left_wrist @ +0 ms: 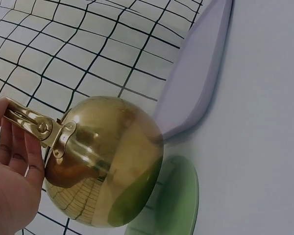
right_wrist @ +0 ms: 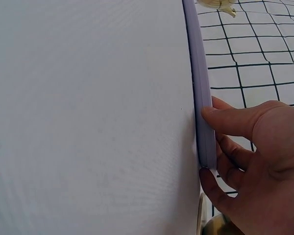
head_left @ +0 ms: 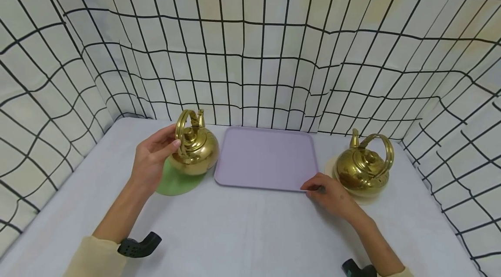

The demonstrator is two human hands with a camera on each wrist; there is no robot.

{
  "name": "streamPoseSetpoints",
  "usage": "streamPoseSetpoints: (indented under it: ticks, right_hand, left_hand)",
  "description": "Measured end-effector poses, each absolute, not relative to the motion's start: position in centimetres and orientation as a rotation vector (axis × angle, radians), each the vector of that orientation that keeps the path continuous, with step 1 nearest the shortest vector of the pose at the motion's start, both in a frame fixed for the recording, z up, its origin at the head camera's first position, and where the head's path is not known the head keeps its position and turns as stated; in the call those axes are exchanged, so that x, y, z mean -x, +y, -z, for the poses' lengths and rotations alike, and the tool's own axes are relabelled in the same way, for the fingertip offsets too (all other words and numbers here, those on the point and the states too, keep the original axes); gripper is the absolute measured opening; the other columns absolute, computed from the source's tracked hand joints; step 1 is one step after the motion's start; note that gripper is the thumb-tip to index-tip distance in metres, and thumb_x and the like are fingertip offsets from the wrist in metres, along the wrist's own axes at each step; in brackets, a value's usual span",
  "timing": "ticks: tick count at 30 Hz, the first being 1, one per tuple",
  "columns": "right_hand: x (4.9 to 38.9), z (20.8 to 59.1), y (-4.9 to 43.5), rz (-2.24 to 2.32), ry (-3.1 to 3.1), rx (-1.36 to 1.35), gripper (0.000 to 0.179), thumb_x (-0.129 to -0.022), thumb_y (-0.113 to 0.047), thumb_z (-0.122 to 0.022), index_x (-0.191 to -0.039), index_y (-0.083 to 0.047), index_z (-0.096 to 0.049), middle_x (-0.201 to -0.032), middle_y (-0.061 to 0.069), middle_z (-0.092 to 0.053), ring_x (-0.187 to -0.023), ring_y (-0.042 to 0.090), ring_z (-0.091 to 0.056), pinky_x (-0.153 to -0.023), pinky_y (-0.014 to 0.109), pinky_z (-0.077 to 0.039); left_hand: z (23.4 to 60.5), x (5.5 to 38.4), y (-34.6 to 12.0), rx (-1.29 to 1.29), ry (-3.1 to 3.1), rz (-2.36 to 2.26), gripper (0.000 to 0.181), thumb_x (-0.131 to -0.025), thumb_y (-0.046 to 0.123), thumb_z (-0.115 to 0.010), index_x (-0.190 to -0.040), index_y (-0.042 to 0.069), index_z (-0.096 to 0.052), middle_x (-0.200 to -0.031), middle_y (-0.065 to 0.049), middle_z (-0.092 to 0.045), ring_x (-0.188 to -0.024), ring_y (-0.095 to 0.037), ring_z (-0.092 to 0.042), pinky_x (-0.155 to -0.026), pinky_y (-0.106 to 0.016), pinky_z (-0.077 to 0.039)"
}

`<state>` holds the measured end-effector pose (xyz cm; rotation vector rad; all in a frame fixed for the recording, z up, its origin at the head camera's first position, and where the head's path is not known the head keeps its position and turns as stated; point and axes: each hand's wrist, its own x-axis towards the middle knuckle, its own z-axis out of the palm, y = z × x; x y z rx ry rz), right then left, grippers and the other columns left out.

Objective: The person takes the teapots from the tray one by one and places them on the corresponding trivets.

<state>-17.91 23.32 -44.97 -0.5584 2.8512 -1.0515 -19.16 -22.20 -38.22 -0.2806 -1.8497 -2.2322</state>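
Observation:
On the left, my left hand (head_left: 150, 157) grips the handle of a shiny brass kettle (head_left: 199, 151). This kettle appears raised over a round green mat (head_left: 176, 183), and the left wrist view shows its rounded body (left_wrist: 103, 156) beside the green disc (left_wrist: 179, 200). A lilac rectangular tray (head_left: 268, 159) lies in the middle of the table. At the tray's near right corner, my right hand (head_left: 328, 194) pinches the rim, thumb against the outer side (right_wrist: 203, 88). A second brass kettle (head_left: 362, 170) stands on a round cream mat (head_left: 330, 166) just right of that hand.
A white cloth (head_left: 250, 233) covers the table. White fabric with a black grid (head_left: 254, 51) rises behind it and along both sides. Dark wrist-worn devices (head_left: 139, 245) sit at both of my wrists.

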Motion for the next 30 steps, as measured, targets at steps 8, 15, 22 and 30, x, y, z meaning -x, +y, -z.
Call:
streamPoseSetpoints:
  ticks: [8, 15, 22, 30]
  right_hand:
    - [17.8, 44.9, 23.4, 1.047, 2.845, 0.560, 0.018, -0.093, -0.005, -0.075, -0.103, -0.019, -0.078, -0.102, -0.005, -0.072, -0.099, 0.013, -0.067, -0.087, 0.026, -0.057]
    - [17.7, 44.9, 23.4, 1.065, 2.840, 0.565, 0.018, -0.093, -0.004, -0.075, -0.104, -0.017, -0.078, -0.102, -0.005, -0.072, -0.099, 0.013, -0.067, -0.087, 0.026, -0.056]
    - [17.6, 45.1, 23.3, 1.057, 2.841, 0.545, 0.018, -0.093, -0.004, -0.075, -0.103, -0.018, -0.078, -0.101, -0.005, -0.071, -0.099, 0.012, -0.066, -0.087, 0.026, -0.056]
    - [17.7, 44.7, 23.3, 1.039, 2.856, 0.551, 0.018, -0.093, -0.003, -0.074, -0.104, -0.017, -0.078, -0.102, -0.004, -0.072, -0.100, 0.015, -0.067, -0.086, 0.027, -0.057]
  left_hand:
    - [38.6, 18.9, -22.9, 0.282, -1.847, 2.240, 0.035, -0.100, -0.002, -0.063, -0.133, 0.009, -0.069, -0.107, 0.007, -0.073, -0.100, -0.006, -0.065, -0.088, -0.017, -0.052]
    - [38.9, 18.5, -23.5, 0.267, -1.805, 2.245, 0.035, -0.099, -0.005, -0.061, -0.132, 0.007, -0.070, -0.104, 0.006, -0.075, -0.096, -0.006, -0.067, -0.086, -0.019, -0.053]
    - [39.0, 17.9, -24.2, 0.249, -1.770, 2.270, 0.036, -0.099, -0.007, -0.060, -0.130, 0.007, -0.072, -0.103, 0.006, -0.076, -0.094, -0.006, -0.068, -0.085, -0.019, -0.052]
    - [38.8, 17.8, -24.7, 0.244, -1.756, 2.276, 0.036, -0.099, -0.009, -0.059, -0.129, 0.007, -0.072, -0.102, 0.006, -0.077, -0.093, -0.005, -0.069, -0.085, -0.019, -0.053]
